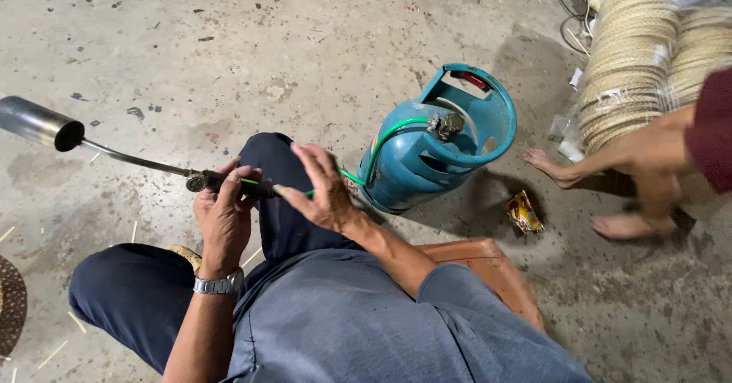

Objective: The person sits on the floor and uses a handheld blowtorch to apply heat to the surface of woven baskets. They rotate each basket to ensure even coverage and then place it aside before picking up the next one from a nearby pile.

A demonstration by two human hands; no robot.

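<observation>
1. The left hand is clenched around the handle of a gas torch, its steel nozzle aimed left over the concrete floor.
2. The right hand is released, fingers spread over the green hose at the handle; it may be touching the hose, hard to tell.
3. The hose runs to a blue gas cylinder just beside the knee.
4. Best keep the nozzle pointed away from the other person's bare feet and the stacked woven coils beyond the cylinder.

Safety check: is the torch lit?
Not lit, as far as visible: the torch nozzle mouth is dark, with no flame. Left hand grips its handle.
</observation>
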